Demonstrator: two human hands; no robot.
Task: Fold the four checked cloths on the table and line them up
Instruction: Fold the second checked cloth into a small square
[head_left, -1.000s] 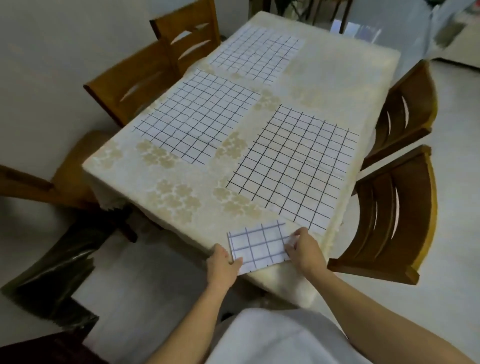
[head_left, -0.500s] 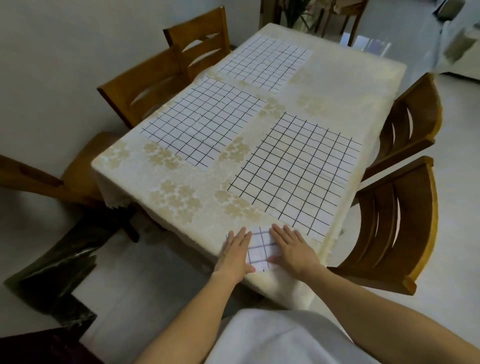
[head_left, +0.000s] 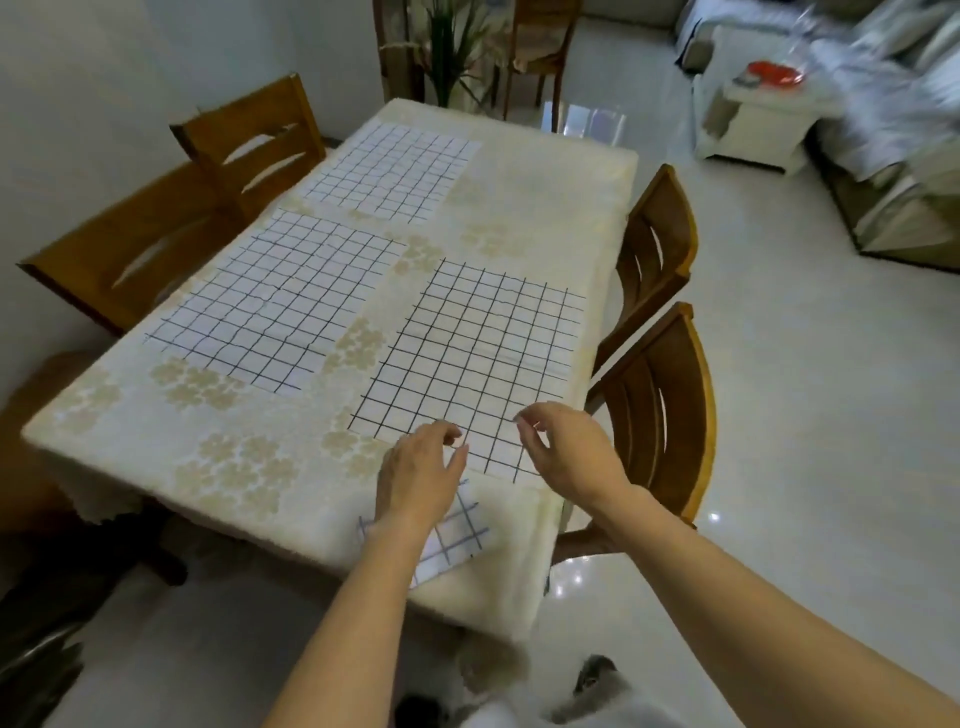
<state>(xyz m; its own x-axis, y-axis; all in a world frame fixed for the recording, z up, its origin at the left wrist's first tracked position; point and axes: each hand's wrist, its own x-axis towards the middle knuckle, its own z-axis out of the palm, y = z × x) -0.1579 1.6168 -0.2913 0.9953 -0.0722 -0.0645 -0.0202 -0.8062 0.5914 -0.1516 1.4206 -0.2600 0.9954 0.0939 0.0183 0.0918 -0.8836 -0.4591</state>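
Three cloths lie spread flat and one is folded. The folded cloth (head_left: 457, 540) sits at the table's (head_left: 249, 457) near edge, toward the near right corner, partly under my left wrist. Straight ahead of it, a little farther in, lies the nearest spread cloth (head_left: 478, 358). Its near edge runs roughly along the table's near edge, and its right side lies close to the table's right edge.

My left hand (head_left: 418, 480) hovers over the middle of that near edge, and my right hand (head_left: 569, 452) is above its near right corner. On both, the fingers are loosely curled, thumb and forefinger apart, holding nothing (whether the left fingertips brush the fabric I cannot tell). The right hand is the better placed for the corner; the left would have to shift toward the near left corner.

I judge the next move to be a pinch on that edge and a fold away from me. A strip of bare table separates this cloth from the middle cloth (head_left: 275, 306) on the left. The far cloth (head_left: 395, 171) is well apart. A chair (head_left: 660, 415) stands just beside the right edge, so there is little slack on that side.
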